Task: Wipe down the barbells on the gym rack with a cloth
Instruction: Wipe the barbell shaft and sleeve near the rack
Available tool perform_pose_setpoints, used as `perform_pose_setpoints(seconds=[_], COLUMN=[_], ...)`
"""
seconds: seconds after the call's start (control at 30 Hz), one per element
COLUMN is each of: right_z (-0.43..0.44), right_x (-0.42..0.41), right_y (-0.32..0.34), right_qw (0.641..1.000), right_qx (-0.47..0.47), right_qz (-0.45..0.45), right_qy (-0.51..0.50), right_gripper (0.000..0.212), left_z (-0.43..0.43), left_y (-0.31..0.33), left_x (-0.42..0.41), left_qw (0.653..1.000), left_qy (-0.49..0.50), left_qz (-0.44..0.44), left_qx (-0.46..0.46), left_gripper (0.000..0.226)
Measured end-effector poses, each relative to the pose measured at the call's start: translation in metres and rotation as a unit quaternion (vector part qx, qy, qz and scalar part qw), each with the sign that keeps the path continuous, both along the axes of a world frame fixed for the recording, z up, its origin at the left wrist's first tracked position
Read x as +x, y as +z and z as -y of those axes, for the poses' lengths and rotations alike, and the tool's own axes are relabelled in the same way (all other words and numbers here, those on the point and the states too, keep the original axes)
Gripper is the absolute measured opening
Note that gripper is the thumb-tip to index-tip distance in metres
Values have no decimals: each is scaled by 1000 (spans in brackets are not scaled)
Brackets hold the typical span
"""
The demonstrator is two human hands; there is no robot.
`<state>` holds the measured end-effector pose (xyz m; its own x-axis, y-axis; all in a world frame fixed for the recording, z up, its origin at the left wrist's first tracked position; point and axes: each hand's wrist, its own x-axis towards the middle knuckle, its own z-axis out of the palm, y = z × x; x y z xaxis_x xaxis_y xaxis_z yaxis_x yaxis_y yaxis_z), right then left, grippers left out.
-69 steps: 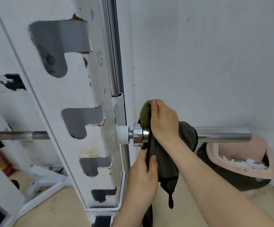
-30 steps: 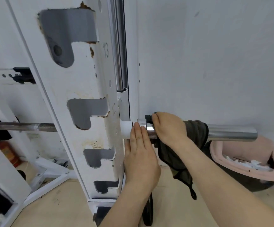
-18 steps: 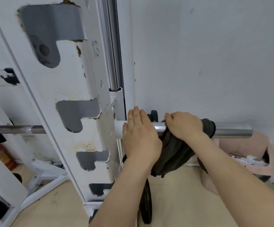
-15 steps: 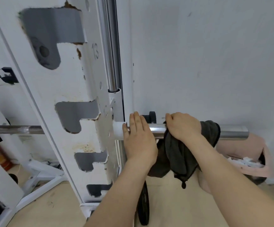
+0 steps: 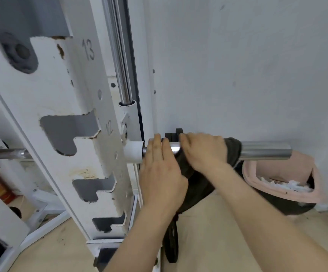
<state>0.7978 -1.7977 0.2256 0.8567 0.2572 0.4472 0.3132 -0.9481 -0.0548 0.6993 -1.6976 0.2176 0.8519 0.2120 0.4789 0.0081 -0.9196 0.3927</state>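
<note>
My right hand point(image 5: 202, 152) grips the dark cloth point(image 5: 232, 152) wrapped around the shiny chrome barbell sleeve point(image 5: 265, 153); my left hand point(image 5: 162, 173) rests flat on this sleeve, fingers straight.

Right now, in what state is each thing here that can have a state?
barbell: horizontal in the rack, sleeve end bare and shiny
cloth: draped over the sleeve, hanging below it
right hand: fingers curled over the cloth on the sleeve
left hand: fingers straight, resting on the bar
rack upright: paint chipped, rust spots
weight plate: standing on edge on the floor
pink bin: open, white scraps inside
</note>
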Motion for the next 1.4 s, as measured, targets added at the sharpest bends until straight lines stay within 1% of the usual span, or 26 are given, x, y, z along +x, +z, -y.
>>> perform_pose_setpoints(seconds=[0.03, 0.1, 0.17, 0.23, 0.27, 0.33, 0.37, 0.4, 0.43, 0.5, 0.57, 0.63, 0.7, 0.77, 0.8, 0.83, 0.9, 0.93, 1.0, 1.07, 1.13, 1.2, 1.3, 1.33, 1.37, 1.4], right_z=[18, 48, 54, 37, 24, -3, -15, -25, -32, -29, -6, 27, 60, 75, 71, 59, 17, -6, -37, -29, 4, 49, 113, 132, 148, 161], right_x=[7, 15, 14, 5, 0, -8, -13, -16, -17, -18, -10, 1, 11, 14, 15, 15, 7, 1, -11, -8, -1, 8, 21, 24, 24, 26], right_y=[5, 14, 17, 22, 28, 36, 35, 28, 14, -8, -10, -9, -2, 10, 17, 22, 27, 22, 2, -4, -3, -1, 4, 2, 1, -1], right_qw=[999, 989, 985, 980, 975, 960, 958, 966, 979, 992, 995, 996, 993, 978, 970, 966, 970, 976, 990, 994, 998, 999, 994, 988, 977, 954], right_qx=[25, 61, 104, 172, 214, 274, 273, 234, 167, 61, 39, 44, 74, 150, 198, 229, 240, 216, 112, 47, 37, 35, 51, 77, 135, 228], right_qz=[-29, -76, -76, -36, -2, 41, 34, 19, 24, 63, 65, 75, 57, 14, -2, -2, 13, 11, 29, 45, 27, -5, -33, -39, -42, -45], right_qy=[-39, -107, -119, -91, -57, 37, 83, 109, 114, 91, 63, 6, -77, -142, -144, -124, -38, 15, 86, 87, 46, -2, -93, -126, -160, -190], right_gripper=[46, 49, 54, 54, 53, 47, 43, 40, 40, 44, 46, 44, 44, 51, 53, 51, 42, 39, 38, 41, 45, 48, 52, 53, 53, 52], left_z=[-2, -7, -13, -12, -10, -5, -1, 3, 5, 8, 5, -4, -16, -21, -19, -17, -15, -15, -15, -16, -14, -6, 15, 21, 25, 26], left_y=[2, -2, -14, -30, -38, -58, -64, -64, -59, -39, -11, 4, 1, -6, -7, -8, -15, -20, -26, -22, -9, 4, 3, -2, -7, -10], left_x=[10, 20, 15, -1, -9, -28, -39, -47, -50, -38, -10, 17, 30, 29, 27, 25, 21, 17, 3, -8, -9, 0, 14, 17, 19, 21], left_qw=[999, 996, 992, 992, 993, 995, 994, 994, 996, 999, 998, 998, 991, 988, 989, 990, 991, 991, 990, 990, 993, 993, 986, 984, 983, 982], left_qy=[-4, 0, -1, -6, -4, -13, -20, -28, -36, -42, -27, -12, 3, 1, -5, -9, -4, -1, -3, -11, -15, -18, -85, -96, -98, -96], left_qz=[-29, -64, -67, -42, -34, -61, -90, -98, -78, 18, 56, -5, -54, -58, -53, -50, -36, -27, -30, -47, -52, -25, -43, -56, -64, -65], left_qx=[14, 68, 110, 120, 112, 84, 58, 38, 15, -22, 3, 59, 120, 141, 135, 128, 126, 133, 138, 134, 107, 112, 137, 139, 143, 149], left_gripper=[81, 84, 85, 87, 88, 89, 88, 86, 79, 63, 68, 78, 76, 71, 71, 73, 80, 81, 82, 82, 72, 67, 75, 80, 83, 85])
